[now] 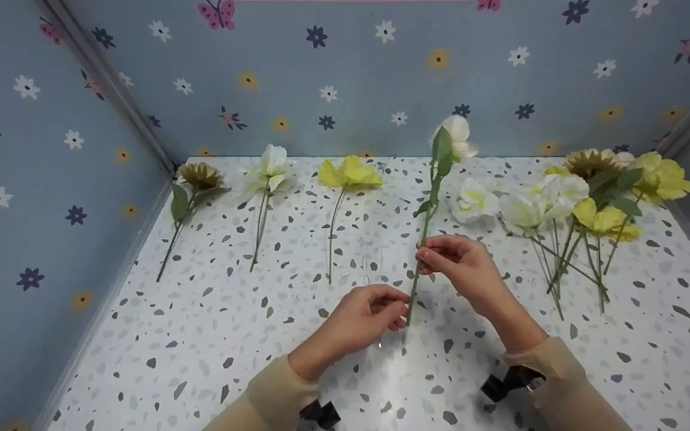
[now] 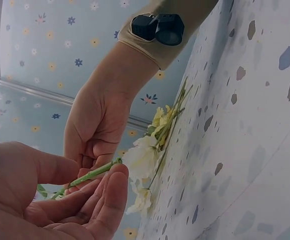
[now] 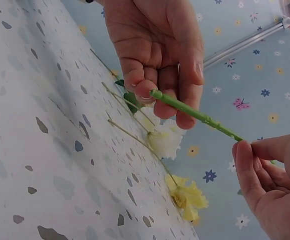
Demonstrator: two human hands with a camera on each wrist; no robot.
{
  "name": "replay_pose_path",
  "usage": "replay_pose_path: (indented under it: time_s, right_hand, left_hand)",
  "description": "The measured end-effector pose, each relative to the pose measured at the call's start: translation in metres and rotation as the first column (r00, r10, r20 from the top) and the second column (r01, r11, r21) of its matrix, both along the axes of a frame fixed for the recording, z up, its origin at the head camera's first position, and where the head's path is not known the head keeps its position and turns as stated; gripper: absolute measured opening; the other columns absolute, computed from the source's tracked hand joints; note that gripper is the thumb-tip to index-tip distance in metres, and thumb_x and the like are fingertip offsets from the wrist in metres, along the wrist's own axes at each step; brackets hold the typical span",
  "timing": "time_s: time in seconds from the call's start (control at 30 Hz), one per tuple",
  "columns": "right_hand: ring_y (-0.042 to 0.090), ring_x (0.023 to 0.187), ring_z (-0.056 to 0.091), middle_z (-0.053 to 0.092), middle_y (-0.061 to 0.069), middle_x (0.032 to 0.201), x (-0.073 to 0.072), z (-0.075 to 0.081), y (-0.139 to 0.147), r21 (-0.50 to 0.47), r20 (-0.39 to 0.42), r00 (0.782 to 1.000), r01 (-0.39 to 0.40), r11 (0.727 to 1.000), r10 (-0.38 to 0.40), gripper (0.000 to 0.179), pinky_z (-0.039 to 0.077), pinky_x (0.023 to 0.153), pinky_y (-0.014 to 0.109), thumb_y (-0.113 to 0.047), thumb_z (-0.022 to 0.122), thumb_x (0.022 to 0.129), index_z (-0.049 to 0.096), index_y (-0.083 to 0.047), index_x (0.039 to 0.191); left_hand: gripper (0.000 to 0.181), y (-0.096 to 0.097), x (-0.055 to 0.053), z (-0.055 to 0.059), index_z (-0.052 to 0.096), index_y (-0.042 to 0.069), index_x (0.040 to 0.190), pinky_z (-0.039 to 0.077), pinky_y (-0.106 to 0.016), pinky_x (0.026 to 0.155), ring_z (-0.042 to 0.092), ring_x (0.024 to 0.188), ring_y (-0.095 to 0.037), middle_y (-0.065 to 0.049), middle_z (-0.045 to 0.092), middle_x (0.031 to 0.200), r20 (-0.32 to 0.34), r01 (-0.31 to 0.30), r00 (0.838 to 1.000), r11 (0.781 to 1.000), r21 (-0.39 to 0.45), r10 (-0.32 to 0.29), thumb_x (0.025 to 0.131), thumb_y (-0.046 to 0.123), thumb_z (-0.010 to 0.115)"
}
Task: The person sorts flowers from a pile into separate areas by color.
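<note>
Upright above the table stands a pale pinkish-white artificial flower (image 1: 457, 134) with green leaves on a long stem. My right hand (image 1: 468, 269) pinches its stem midway between thumb and fingers, as the right wrist view also shows. Near the stem's lower end is my left hand (image 1: 363, 317). In the right wrist view the green stem (image 3: 199, 116) lies against the fingers of the left hand (image 3: 157, 55), while that thumb stands apart from it. The stem's cut end shows in the left wrist view, beside the left fingers (image 2: 116, 192).
A brownish flower (image 1: 201, 175), a white flower (image 1: 273, 164) and a yellow flower (image 1: 351, 172) lie spaced apart on the left of the speckled table (image 1: 213, 359). On the right lies a pile of white flowers (image 1: 527, 209) and yellow flowers (image 1: 665, 176), stems crossing. Patterned walls (image 1: 345, 72) enclose the table.
</note>
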State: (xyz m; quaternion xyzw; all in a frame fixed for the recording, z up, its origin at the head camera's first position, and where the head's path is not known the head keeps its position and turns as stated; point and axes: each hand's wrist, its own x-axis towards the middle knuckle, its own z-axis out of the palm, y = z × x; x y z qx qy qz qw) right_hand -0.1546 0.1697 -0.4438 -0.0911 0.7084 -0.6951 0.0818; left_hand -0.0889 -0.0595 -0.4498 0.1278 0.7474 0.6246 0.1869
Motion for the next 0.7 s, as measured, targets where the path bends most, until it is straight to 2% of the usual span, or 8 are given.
replay_pose_path:
  time_s: [0.17, 0.37, 0.5, 0.7]
  right_hand:
    - [0.017, 0.086, 0.075, 0.078, 0.013, 0.106, 0.0, 0.001, 0.002, -0.003, -0.008, 1.0, -0.024, 1.0, 0.024, 0.017, 0.065, 0.087, 0.034, 0.002, 0.068, 0.106, 0.071, 0.011, 0.12]
    - [0.017, 0.088, 0.075, 0.077, 0.016, 0.109, 0.0, 0.0, 0.001, -0.01, -0.008, 0.998, -0.055, 0.998, 0.055, 0.018, 0.065, 0.088, 0.035, 0.002, 0.067, 0.107, 0.07, 0.012, 0.121]
    - [0.017, 0.089, 0.075, 0.076, 0.018, 0.111, 0.001, -0.002, -0.001, -0.011, -0.004, 0.997, -0.072, 0.997, 0.072, 0.021, 0.064, 0.089, 0.035, 0.0, 0.067, 0.107, 0.069, 0.014, 0.123]
    - [0.018, 0.093, 0.076, 0.075, 0.019, 0.114, 0.002, -0.007, -0.004, -0.014, 0.013, 0.998, -0.068, 0.998, 0.068, 0.022, 0.064, 0.09, 0.036, 0.0, 0.067, 0.107, 0.066, 0.014, 0.124]
  left_hand:
    - [0.024, 0.001, 0.0, 0.0, 0.075, -0.004, 0.124, 0.062, -0.056, 0.09, 0.076, 0.091, -0.021, -0.009, 0.078, 0.104, -0.024, -0.002, 1.0, 1.0, 0.007, 0.002, 0.108, 0.013, 0.068]
    - [0.023, 0.002, -0.001, -0.006, 0.075, -0.006, 0.123, 0.064, -0.034, 0.082, 0.075, 0.088, -0.017, -0.01, 0.078, 0.104, -0.051, -0.014, 0.999, 1.0, 0.02, 0.015, 0.107, 0.01, 0.068]
    - [0.023, 0.002, -0.001, -0.008, 0.075, -0.007, 0.122, 0.062, -0.027, 0.079, 0.073, 0.086, -0.013, -0.008, 0.078, 0.104, -0.048, -0.026, 0.998, 0.999, 0.019, 0.027, 0.106, 0.008, 0.068]
    - [0.022, 0.002, -0.003, -0.011, 0.078, -0.001, 0.12, 0.061, -0.027, 0.079, 0.073, 0.088, -0.012, -0.004, 0.079, 0.102, -0.121, -0.058, 0.992, 0.996, -0.072, 0.049, 0.104, 0.014, 0.074]
